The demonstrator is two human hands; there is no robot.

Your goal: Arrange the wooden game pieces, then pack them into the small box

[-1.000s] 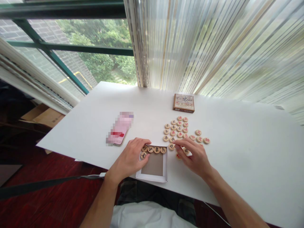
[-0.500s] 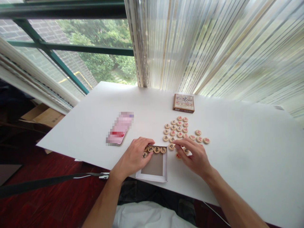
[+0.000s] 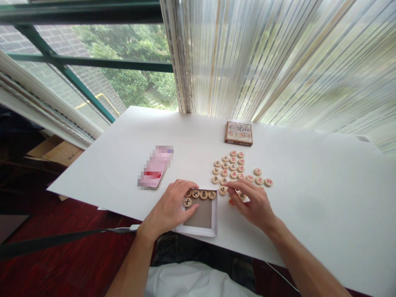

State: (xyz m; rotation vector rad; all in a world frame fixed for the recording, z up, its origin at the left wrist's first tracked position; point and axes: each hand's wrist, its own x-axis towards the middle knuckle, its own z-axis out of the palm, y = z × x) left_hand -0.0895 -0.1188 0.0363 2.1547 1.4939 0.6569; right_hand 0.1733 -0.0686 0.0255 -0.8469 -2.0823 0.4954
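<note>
My left hand point(image 3: 175, 203) is at the left side of a shallow white-rimmed box tray point(image 3: 214, 220). Its thumb stands away from the fingers, over the tray. Inside, a row of round wooden xiangqi pieces point(image 3: 203, 194) with dark characters lies along the far wall. One more piece point(image 3: 187, 201) sits below that row, beside my left thumb. My right hand point(image 3: 252, 201) hovers low over loose pieces, thumb and forefinger tips close together. They are right beside a black-marked piece point(image 3: 222, 190); whether anything is pinched is hidden. Another black-marked piece point(image 3: 242, 195) shows partly under this hand.
Several red- and black-marked pieces point(image 3: 233, 167) lie in loose rows beyond my right hand. Farther back is a printed xiangqi box point(image 3: 239, 133). A phone point(image 3: 156, 167) with a blurred screen lies left on the white table point(image 3: 315, 185). Window and striped curtain point(image 3: 247, 53) stand behind.
My left thumb has moved away from the fingers and the lower piece in the tray, which now shows fully. The right hand has stayed almost still.
</note>
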